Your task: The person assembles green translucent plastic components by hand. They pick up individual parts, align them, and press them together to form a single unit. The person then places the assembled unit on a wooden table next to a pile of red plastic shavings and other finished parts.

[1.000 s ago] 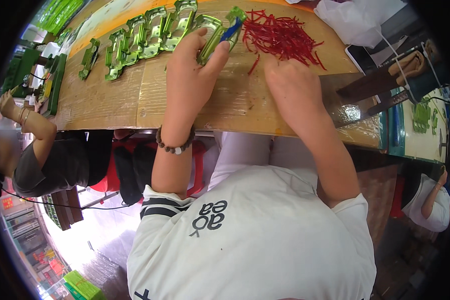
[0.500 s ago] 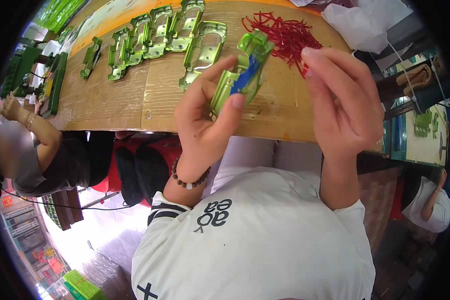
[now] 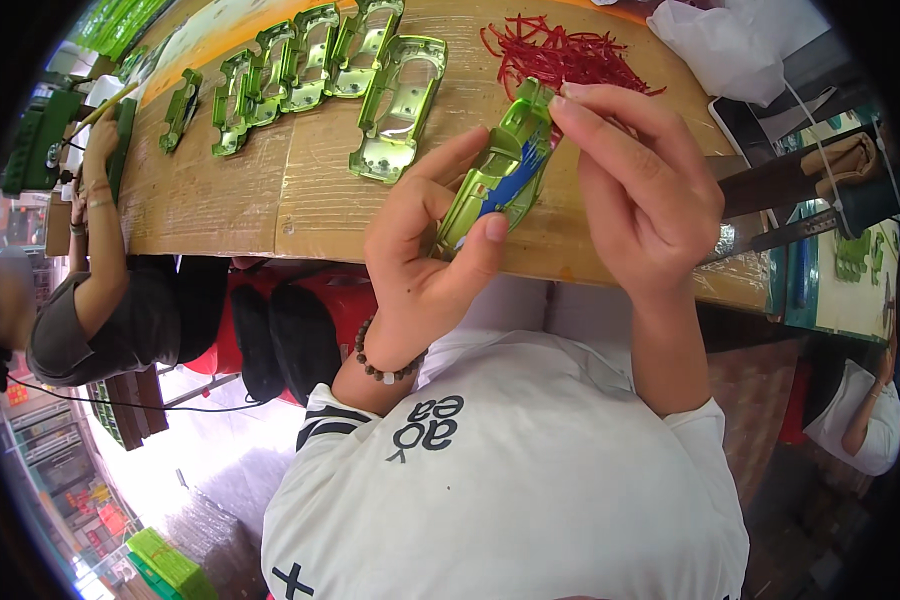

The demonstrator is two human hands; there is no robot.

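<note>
My left hand (image 3: 410, 245) is closed around a shiny green toy car body shell (image 3: 510, 170) with a blue marking on its side. The thumb presses on the near end and the fingers wrap behind; the shell is tilted above the table's front edge. At its far end, my right hand (image 3: 650, 190) pinches thumb and forefinger together, right against the shell. A sliver of a thin red strip shows below those fingertips, mostly hidden by them. Beyond both hands lies a loose pile of similar red strips (image 3: 570, 60).
Several green car shells (image 3: 310, 60) stand in a row on the brown table (image 3: 320, 200), with a separate shell (image 3: 400, 110) closer to me. A white plastic bag (image 3: 720, 45) sits at the far right. A co-worker (image 3: 100, 290) works beside green equipment on the left.
My right hand has moved left, bringing the red strip up to the shell's far end. The shell has shifted slightly right and nearer. At left, the co-worker's arm has moved.
</note>
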